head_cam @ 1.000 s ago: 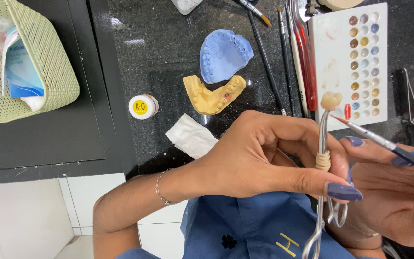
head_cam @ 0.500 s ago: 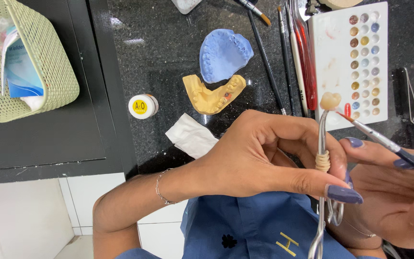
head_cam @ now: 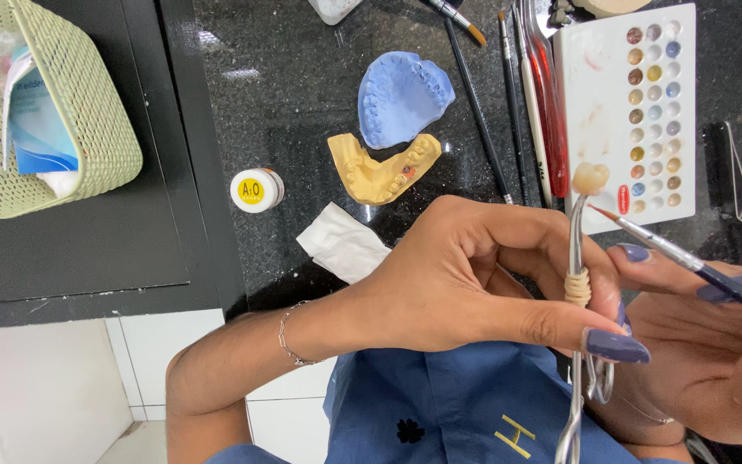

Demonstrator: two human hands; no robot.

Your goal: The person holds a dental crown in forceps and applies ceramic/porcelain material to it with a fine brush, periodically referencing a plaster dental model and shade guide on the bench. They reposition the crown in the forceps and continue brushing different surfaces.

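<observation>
Tooth crown: small cream tooth-shaped crown (head_cam: 591, 178) clamped at tip of slim metal locking forceps (head_cam: 575, 249), raised above counter, in front of lower edge of palette.
Forceps: upright, cord wrapping mid-shaft, ring handles low near blue garment (head_cam: 440, 404).
Left hand: left hand (head_cam: 474, 275) closed on forceps, thumb and fingers pinching shaft at wrapped part; thin bracelet on wrist.
Right hand: right hand (head_cam: 714, 344) closed on thin dark-handled paintbrush (head_cam: 689, 262), partly cut off by frame edge.
Brush tip: reddish point just beside crown, contact cannot be told.
Palette: white rectangular palette with rows of small colour wells (head_cam: 629, 112) on black speckled stone counter (head_cam: 302, 77).
Casts: blue dental cast (head_cam: 401, 94) and yellow dental cast (head_cam: 380, 167) lying next to each other, left of palette.
Other: spare brushes (head_cam: 517, 94) beside palette; small white jar with yellow lid label (head_cam: 255, 189); folded white tissue (head_cam: 341, 245); pale green mesh basket (head_cam: 88, 120) far left.
</observation>
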